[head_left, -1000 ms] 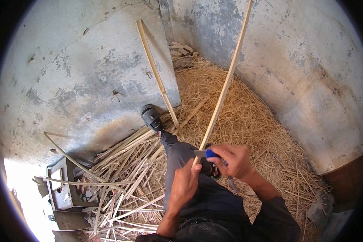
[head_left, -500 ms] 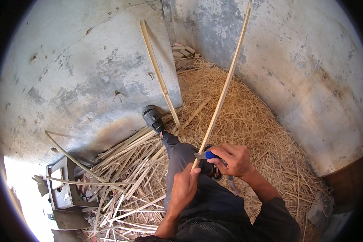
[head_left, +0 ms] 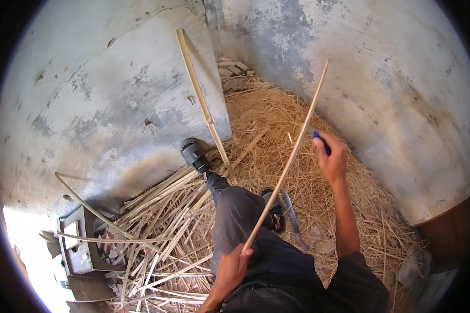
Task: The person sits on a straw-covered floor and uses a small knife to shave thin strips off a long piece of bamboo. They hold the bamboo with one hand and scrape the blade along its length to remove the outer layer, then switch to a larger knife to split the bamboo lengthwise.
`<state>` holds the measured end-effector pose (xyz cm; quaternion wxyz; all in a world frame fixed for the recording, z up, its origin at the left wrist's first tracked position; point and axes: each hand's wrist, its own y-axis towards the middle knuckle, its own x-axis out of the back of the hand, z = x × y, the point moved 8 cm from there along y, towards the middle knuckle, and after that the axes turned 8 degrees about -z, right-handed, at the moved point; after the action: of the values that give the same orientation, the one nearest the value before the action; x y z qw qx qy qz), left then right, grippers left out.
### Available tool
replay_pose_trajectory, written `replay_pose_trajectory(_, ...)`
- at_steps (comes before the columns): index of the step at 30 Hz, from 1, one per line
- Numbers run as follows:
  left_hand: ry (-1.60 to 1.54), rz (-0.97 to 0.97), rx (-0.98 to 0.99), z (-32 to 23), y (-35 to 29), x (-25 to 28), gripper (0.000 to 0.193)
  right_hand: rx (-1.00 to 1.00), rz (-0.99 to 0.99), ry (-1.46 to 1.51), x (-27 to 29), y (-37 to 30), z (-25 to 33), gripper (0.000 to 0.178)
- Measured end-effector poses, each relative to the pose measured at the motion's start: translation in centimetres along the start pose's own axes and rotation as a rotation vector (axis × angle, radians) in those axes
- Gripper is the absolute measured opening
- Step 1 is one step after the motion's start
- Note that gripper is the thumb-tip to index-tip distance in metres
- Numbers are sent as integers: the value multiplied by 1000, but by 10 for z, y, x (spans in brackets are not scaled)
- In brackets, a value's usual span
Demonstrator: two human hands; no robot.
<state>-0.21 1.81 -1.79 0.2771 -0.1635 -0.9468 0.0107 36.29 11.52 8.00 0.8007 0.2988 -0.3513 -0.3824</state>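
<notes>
My left hand (head_left: 231, 268) is closed around the lower end of a long, thin bamboo strip (head_left: 282, 180), low by my thigh. The strip slants up and away to the right, its far tip raised over the straw-covered floor. My right hand (head_left: 333, 160) grips a small blue-handled knife (head_left: 322, 143), out to the right of the strip and apart from it. In this frame the knife's blade is hard to make out. A light-coloured shaving (head_left: 290, 137) shows beside the strip, left of the knife.
Straw-like shavings (head_left: 350, 208) cover the floor. A long curved blade (head_left: 291, 219) lies near my shoe (head_left: 274, 208). Split strips (head_left: 162, 208) are heaped at left, beside a broken metal frame (head_left: 81, 245). Another bamboo piece (head_left: 198, 88) leans on the left wall (head_left: 104, 104).
My right hand with the knife has moved up along the strip and out to the right, away from it. The strip's lower end and my left hand have shifted downward; its far tip is lower.
</notes>
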Motion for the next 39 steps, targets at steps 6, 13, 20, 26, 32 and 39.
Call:
replay_pose_trajectory(6, -22, 33, 62, 23, -15, 1, 38, -179, 63, -10, 20, 12, -34, 41)
replay_pose_trajectory(13, -539, 249, 246, 40, 19, -22, 61, -485, 318, 496, -22, -51, -9, 34)
replay_pose_trajectory(20, -827, 403, 426, 22, 44, -28, 71, -637, 420, 798, -37, -80, 34, 35)
replay_pose_trajectory(26, -902, 448, 398, 15, 48, -29, 69, -647, 491, 830, -45, -96, 50, 37)
replay_pose_trajectory(32, -1009, 541, 367, 3, 45, -34, 70, -652, 551, 859, -50, -109, 66, 37)
replay_pose_trajectory(39, -968, 576, 385, -3, 45, -38, 72, -715, 520, 932, -54, -114, 77, 32)
